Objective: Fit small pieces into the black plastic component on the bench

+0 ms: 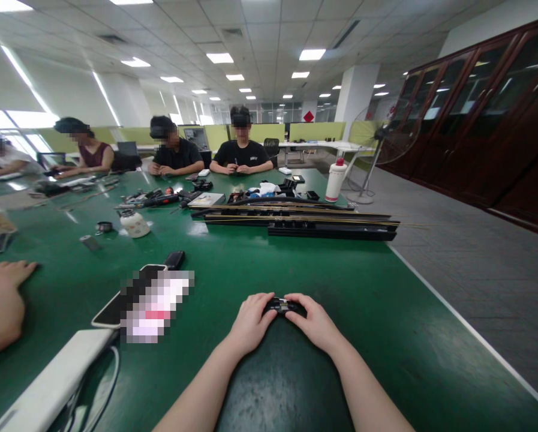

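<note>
A small black object [283,308] with a bright metallic strip along its middle lies low over the green table [233,264]; its exact kind is too small to make out. My left hand [254,319] grips its left end between thumb and fingers. On the opposite end, my right hand [312,318] is closed in the same way. The fingers cover both ends, so only the centre shows. To the left of my hands lies a dark phone [129,297] with a light rim, beside a blurred-out pinkish patch.
A white power bank-like box [57,381] with a cable [111,390] lies front left, near another person's hand [5,294]. Long black strips with thin rods [331,229] lie ahead. A white bottle [336,181] stands back right, and a patterned jar [134,224] left. Several people sit opposite.
</note>
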The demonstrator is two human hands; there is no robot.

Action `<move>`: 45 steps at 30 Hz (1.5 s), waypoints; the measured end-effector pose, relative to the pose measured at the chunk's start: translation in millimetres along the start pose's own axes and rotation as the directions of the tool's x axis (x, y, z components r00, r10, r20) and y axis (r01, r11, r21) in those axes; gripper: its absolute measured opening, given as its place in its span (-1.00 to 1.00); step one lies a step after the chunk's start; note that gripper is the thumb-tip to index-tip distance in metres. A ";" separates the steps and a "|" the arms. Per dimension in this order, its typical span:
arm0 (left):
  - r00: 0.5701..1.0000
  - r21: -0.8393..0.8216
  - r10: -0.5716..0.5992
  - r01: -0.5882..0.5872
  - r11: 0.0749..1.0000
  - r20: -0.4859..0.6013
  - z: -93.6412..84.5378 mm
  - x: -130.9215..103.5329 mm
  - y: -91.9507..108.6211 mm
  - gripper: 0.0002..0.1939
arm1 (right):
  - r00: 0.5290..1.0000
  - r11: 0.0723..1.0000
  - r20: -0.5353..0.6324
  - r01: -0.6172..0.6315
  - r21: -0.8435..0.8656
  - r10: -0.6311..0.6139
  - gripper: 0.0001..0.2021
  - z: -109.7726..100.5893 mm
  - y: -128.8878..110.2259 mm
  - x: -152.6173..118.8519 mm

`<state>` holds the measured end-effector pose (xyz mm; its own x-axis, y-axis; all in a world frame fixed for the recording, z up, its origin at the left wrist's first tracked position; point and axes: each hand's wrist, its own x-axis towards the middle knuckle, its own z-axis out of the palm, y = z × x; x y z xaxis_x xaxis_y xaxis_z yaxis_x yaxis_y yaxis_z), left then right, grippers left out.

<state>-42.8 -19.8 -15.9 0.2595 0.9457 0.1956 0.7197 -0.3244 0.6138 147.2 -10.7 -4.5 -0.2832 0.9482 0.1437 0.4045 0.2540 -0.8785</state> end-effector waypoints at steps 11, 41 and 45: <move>0.994 0.021 0.035 -0.037 0.999 0.102 -9.3 24.2 0.1 -0.71 | 0.999 0.996 0.039 -0.002 -0.084 0.006 -0.67 -3.5 0.5 15.0; 0.993 -0.086 0.111 -0.107 0.991 0.046 -5.7 23.5 -4.1 -0.63 | 0.997 0.983 0.035 0.067 -0.170 -0.062 -0.79 -2.8 -5.4 11.2; 0.994 -0.088 0.097 -0.092 0.992 0.051 -6.5 22.7 -2.8 -0.63 | 0.998 0.982 0.038 0.053 -0.179 -0.047 -0.80 -3.1 -5.5 11.3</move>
<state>-43.2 2.8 -8.2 0.3605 0.9076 0.2153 0.6330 -0.4075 0.6583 144.4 -0.8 3.3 -0.3350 0.9272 0.1677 0.5378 0.3343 -0.7740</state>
